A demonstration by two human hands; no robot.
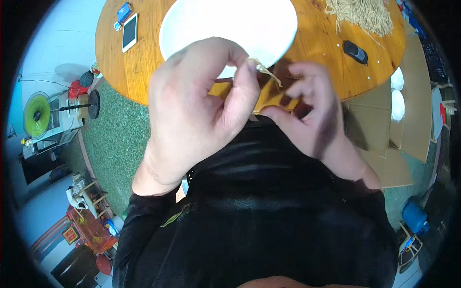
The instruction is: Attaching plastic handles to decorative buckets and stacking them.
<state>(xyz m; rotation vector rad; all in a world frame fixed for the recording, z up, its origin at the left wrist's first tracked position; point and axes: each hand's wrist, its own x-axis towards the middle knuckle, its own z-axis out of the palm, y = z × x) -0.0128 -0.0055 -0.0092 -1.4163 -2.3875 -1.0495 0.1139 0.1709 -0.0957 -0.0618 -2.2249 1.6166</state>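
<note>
My left hand is closed in a pinch over the near rim of a large white basin. Between its thumb and forefinger sits a small pale beige twisted strand, with a thin tail hanging toward the right; a whitish, shiny bit shows near the fingertips. Beside it, my right hand has its thumb and curled fingers apart, slightly blurred, with nothing visible between them. The strand's end hangs close to those fingers without touching them.
On the round wooden table lie a white phone, a small blue box, a black key fob-like object and a heap of beige cords. Cardboard lies at the right. A green fan stands left.
</note>
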